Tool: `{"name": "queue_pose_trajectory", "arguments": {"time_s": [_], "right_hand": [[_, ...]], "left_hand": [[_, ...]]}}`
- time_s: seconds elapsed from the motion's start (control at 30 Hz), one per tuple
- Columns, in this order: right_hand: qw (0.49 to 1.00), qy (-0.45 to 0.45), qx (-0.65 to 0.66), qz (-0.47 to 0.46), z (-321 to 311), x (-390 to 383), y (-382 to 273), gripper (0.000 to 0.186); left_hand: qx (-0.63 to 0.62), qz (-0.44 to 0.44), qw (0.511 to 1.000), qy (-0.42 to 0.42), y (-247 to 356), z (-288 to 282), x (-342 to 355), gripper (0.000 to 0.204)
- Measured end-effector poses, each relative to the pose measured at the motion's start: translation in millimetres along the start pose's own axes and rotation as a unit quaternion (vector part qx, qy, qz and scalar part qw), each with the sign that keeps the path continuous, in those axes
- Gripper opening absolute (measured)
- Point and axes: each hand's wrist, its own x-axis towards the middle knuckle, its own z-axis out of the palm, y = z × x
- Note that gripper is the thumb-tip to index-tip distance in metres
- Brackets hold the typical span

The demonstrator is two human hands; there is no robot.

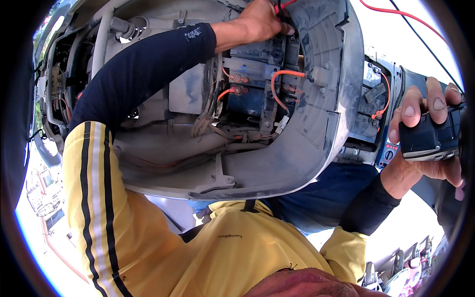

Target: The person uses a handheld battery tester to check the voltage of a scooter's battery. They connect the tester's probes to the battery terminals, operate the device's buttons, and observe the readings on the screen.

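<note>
At the top, my left hand (262, 22) is closed over the open scooter body, its fingertips around a red and a black lead (280, 7). They are beside the dark batteries (247, 99), which have orange cables (279, 76) bolted to their terminals; the tips of the leads are hidden. At the far right, my right hand (420, 106) grips a black boxy device (430, 133) with a pale lower edge. Its face is turned away from view. Near that wrist, a multimeter (388, 154) with a dial shows in part.
A grey plastic shell (321, 133) curves around the batteries. Another battery (366, 123) with an orange cable stands to its right. Red (405, 15) and black (420, 34) cables arc across the upper right. A metal frame tube (103, 39) rises at the left. Parked scooters (405, 267) show lower right.
</note>
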Motion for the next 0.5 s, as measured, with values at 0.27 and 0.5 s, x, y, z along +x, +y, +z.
{"name": "queue_pose_trajectory", "arguments": {"time_s": [0.27,0.5], "right_hand": [[0.968,-0.140,0.115,-0.171,-30,8,46,0.084],[0.967,-0.150,0.134,-0.159,-35,7,45,0.082]], "left_hand": [[0.216,0.012,0.976,-0.036,56,-8,-18,0.013],[0.259,0.016,0.965,-0.040,55,-9,-23,0.019]]}}
